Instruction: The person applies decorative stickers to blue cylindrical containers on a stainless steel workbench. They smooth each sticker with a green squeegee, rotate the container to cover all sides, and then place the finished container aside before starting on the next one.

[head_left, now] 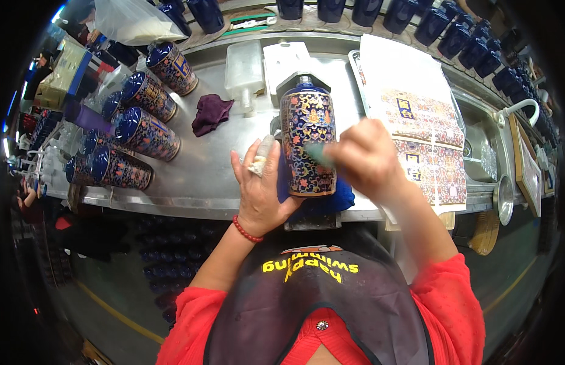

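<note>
In front of me a dark blue bottle stands out from the bench, covered with a gold, red and white floral pattern, its narrow neck pointing away. My left hand is beside its lower left side, fingers spread and thumb near the base; whitish wrapping covers one or two fingers. Blurred by motion, my right hand is closed on a small teal flat piece against the bottle's patterned face. Printed pattern sheets lie to the right of that hand.
Several patterned bottles are grouped at the left. A purple cloth and a clear plastic container lie on the metal bench. Plain blue bottles line the far edge. A sink with a white faucet is at right.
</note>
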Available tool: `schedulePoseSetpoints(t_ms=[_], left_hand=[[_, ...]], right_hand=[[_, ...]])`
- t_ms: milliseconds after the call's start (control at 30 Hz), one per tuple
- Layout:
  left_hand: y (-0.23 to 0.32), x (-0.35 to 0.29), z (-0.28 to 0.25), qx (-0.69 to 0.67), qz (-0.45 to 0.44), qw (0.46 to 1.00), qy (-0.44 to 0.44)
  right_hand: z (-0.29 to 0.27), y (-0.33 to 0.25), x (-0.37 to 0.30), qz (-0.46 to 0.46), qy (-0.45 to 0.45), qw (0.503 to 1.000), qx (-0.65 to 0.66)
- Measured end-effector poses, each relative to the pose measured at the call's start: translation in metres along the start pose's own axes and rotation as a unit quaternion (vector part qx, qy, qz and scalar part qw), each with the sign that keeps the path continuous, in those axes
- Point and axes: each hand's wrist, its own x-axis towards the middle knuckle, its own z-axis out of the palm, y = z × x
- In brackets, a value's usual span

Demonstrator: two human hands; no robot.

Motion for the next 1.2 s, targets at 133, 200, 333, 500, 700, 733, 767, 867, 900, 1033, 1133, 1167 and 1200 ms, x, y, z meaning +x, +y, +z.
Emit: schedulePoseSetpoints(t_ms=[133, 200, 333, 500, 700, 733, 767, 867, 900, 1033, 1133, 1167, 1200], left_hand=[[-0.005, 0.001, -0.007, 0.057, 0.041, 0.997, -0.008], [-0.002, 0.003, -0.008, 0.071, 0.061, 0.996, 0.007], [0.000, 0.008, -0.008, 0.081, 0.067, 0.994, 0.012], [0.000, 0.010, 0.003, 0.027, 0.031, 0.999, 0.004], [0.000, 0.016, -0.005, 0.113, 0.060, 0.991, -0.031], [0.001, 0.017, -0.006, 0.131, 0.060, 0.989, -0.045], [0.002, 0.017, -0.007, 0.123, 0.067, 0.989, -0.038], [0.000, 0.014, -0.003, 0.038, 0.038, 0.998, -0.031], [-0.002, 0.011, 0.000, 0.010, 0.027, 0.999, -0.029], [-0.011, 0.002, 0.006, -0.035, -0.011, 0.998, -0.041], [-0.015, 0.000, 0.002, -0.005, -0.010, 0.999, -0.046], [-0.014, 0.002, 0.001, 0.010, 0.003, 0.999, -0.039], [-0.013, 0.003, -0.002, 0.027, 0.016, 0.999, -0.032]], right_hand=[[0.001, -0.006, -0.005, 0.077, -0.092, 0.959, 0.256], [0.001, -0.010, -0.007, 0.173, -0.043, 0.969, 0.170], [0.000, -0.026, -0.016, -0.002, -0.088, 0.987, 0.136], [-0.002, -0.036, -0.039, 0.150, -0.041, 0.986, 0.056], [-0.001, -0.042, -0.039, 0.110, -0.061, 0.968, 0.218], [0.000, -0.043, -0.038, 0.121, -0.053, 0.982, 0.134], [0.000, -0.044, -0.036, 0.133, -0.038, 0.989, 0.047], [0.000, -0.048, -0.033, 0.044, -0.139, 0.965, 0.220], [-0.001, -0.049, -0.034, 0.028, -0.130, 0.958, 0.255], [-0.001, -0.049, -0.035, 0.070, -0.140, 0.987, 0.048], [-0.001, -0.050, -0.033, 0.003, -0.204, 0.946, 0.252], [0.000, -0.050, -0.033, 0.036, -0.151, 0.970, 0.187], [0.001, -0.050, -0.032, 0.060, -0.102, 0.987, 0.112]])
